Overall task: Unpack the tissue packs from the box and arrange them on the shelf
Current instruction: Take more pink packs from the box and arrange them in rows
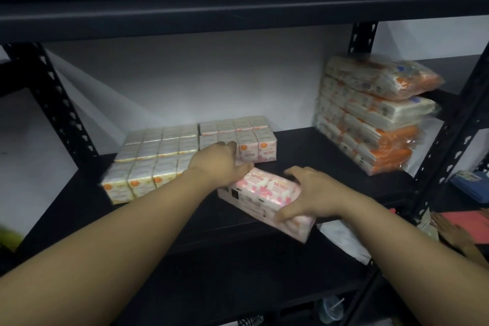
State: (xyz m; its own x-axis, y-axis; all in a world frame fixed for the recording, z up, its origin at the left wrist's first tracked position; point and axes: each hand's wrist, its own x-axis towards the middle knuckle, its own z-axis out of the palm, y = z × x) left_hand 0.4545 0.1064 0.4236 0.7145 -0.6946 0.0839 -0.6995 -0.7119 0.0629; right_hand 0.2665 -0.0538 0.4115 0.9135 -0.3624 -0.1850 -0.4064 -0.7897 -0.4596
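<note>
Both hands, left (pixel 221 164) and right (pixel 312 194), grasp one pink tissue pack (pixel 264 193); two packs (pixel 158 156) shelved beyond the fingers, five stacked (pixel 370 114) right.

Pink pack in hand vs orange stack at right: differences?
The pink tissue pack is a single pack, tilted over the shelf edge, held by both hands; the orange tissue stack is several packs piled flat and untouched. Pink print versus orange ends. Both are clear-wrapped multipacks.

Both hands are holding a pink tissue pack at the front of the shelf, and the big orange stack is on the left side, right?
Not quite. The head view shows the orange stack on the right side of the shelf. Both the left hand and right hand do hold the pink tissue pack.
</note>
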